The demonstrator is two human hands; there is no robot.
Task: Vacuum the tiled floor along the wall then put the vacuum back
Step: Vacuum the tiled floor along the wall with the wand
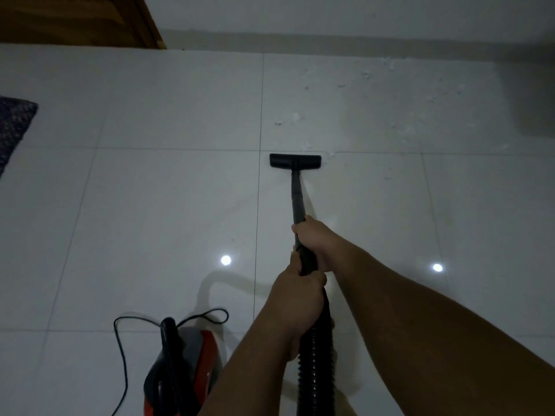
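Head view: both hands are wrapped around the black wand of the vacuum, one behind the other along its length. The right hand sits further forward, fingers curled fully around the narrow tube; the left hand grips just behind it, closed around the thicker handle where the ribbed hose begins. Neither hand shows any slack in its hold.

From that grip the wand runs almost straight ahead toward the wall, and its long axis lies roughly square to the skirting. At its far end the floor head rests flat on the tiled floor, set crosswise to the wand, just short of a grout line and just right of another.

White crumbs lie scattered ahead and to the right of the floor head, thickest toward the foot of the wall. Reaching them looks like a matter of pushing forward and swinging right, led by the right hand.

The red canister sits behind and to the left of the hands, its cord looped on the tiles. A dark mat lies at the floor's left edge, and a wooden door stands at the far left.
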